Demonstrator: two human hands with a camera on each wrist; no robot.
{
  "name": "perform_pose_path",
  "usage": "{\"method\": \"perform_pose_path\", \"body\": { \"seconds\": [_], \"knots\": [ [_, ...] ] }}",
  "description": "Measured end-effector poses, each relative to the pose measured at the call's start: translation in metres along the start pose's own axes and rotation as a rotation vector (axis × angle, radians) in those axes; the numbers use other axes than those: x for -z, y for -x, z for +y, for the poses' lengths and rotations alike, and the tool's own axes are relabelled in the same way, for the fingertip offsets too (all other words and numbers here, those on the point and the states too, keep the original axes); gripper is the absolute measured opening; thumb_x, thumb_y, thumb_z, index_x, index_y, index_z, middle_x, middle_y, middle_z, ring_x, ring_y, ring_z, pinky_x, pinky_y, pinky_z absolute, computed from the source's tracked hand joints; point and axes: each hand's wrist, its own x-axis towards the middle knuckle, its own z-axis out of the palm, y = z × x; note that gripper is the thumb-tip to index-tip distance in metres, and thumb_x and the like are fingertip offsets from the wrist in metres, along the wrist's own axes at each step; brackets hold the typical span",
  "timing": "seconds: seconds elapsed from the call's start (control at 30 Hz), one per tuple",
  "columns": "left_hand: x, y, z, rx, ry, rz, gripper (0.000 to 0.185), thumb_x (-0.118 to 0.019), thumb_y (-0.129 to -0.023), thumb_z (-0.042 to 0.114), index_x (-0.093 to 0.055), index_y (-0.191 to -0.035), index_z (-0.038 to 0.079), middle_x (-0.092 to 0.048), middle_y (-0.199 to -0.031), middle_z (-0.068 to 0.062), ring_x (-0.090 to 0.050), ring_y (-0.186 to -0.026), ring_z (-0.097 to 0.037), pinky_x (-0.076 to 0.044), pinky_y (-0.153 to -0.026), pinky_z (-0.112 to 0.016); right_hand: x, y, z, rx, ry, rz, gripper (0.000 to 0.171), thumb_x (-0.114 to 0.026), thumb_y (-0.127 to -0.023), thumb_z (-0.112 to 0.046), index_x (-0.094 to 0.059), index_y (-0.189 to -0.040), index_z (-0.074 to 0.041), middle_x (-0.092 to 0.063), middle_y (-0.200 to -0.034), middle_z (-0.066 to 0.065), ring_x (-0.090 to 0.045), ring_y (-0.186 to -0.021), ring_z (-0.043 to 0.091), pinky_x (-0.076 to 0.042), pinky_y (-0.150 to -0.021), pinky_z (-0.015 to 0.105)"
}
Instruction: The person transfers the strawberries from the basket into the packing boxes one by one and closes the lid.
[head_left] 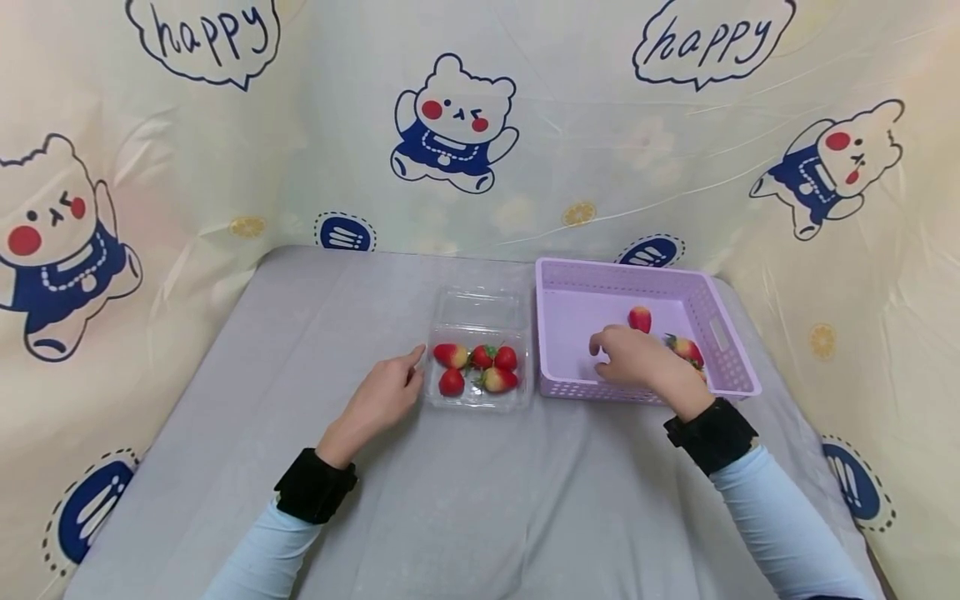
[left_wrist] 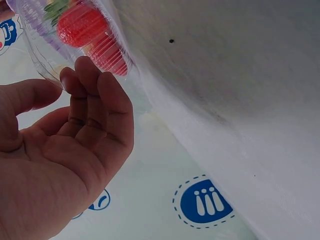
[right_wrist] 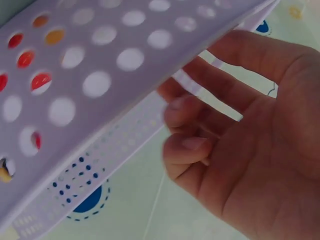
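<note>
A clear plastic clamshell box [head_left: 480,402] lies on the grey cloth, its lid [head_left: 482,310] folded back behind it. Several strawberries [head_left: 452,382] sit inside. My left hand [head_left: 384,395] is at the box's left side, index fingertip right at the rim; in the left wrist view, the loosely bent fingers [left_wrist: 116,95] are beside the box wall. Over the front part of a purple basket [head_left: 551,333] hovers my right hand [head_left: 633,357], fingers loosely bent, with nothing seen between them. More strawberries [head_left: 640,318] lie in the basket, some partly hidden behind that hand.
The basket stands close to the right of the box, its perforated walls [right_wrist: 115,60] rising in front of the right hand in the right wrist view. A patterned curtain [head_left: 465,225] with bear drawings hangs behind the grey-covered table [head_left: 465,508].
</note>
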Motion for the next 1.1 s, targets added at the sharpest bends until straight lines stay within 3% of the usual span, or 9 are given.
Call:
{"method": "perform_pose_path", "body": {
  "seconds": [0.3, 0.6, 0.8, 1.1],
  "knots": [
    [0.002, -0.001, 0.001, 0.009, -0.004, -0.004, 0.051, -0.056, -0.106, 0.007, -0.046, -0.153, -0.010, -0.043, -0.064, -0.002, -0.040, -0.056, -0.015, -0.036, -0.054, -0.028, 0.006, 0.003, 0.021, -0.145, -0.004, -0.141, 0.030, -0.074, -0.093, -0.011, -0.070, -0.121, -0.002, -0.066, -0.102, 0.013, -0.062, -0.091, 0.031, -0.056, -0.089, 0.052],
    [0.001, -0.001, 0.000, 0.004, -0.004, -0.003, 0.051, -0.056, -0.106, 0.008, -0.047, -0.153, -0.009, -0.042, -0.064, -0.001, -0.039, -0.056, -0.015, -0.036, -0.053, -0.028, 0.009, 0.004, 0.029, -0.238, 0.013, -0.188, 0.037, -0.084, -0.088, -0.021, -0.070, -0.117, -0.004, -0.065, -0.096, 0.010, -0.063, -0.092, 0.032, -0.055, -0.091, 0.053],
    [0.000, -0.001, 0.000, 0.005, 0.009, -0.001, 0.052, -0.058, -0.105, 0.007, -0.047, -0.153, -0.009, -0.042, -0.064, -0.002, -0.040, -0.056, -0.016, -0.036, -0.053, -0.028, 0.010, 0.001, 0.035, -0.263, 0.038, -0.215, 0.033, -0.084, -0.089, -0.019, -0.070, -0.112, 0.000, -0.064, -0.090, 0.011, -0.062, -0.088, 0.032, -0.055, -0.087, 0.050],
    [0.000, 0.000, 0.000, 0.007, 0.000, 0.003, 0.051, -0.057, -0.106, 0.007, -0.047, -0.153, -0.009, -0.042, -0.065, -0.002, -0.040, -0.057, -0.016, -0.036, -0.054, -0.028, 0.003, 0.000, 0.038, -0.284, 0.046, -0.244, 0.032, -0.081, -0.091, -0.020, -0.070, -0.116, -0.005, -0.066, -0.095, 0.011, -0.062, -0.092, 0.034, -0.051, -0.092, 0.057]
  ]
}}
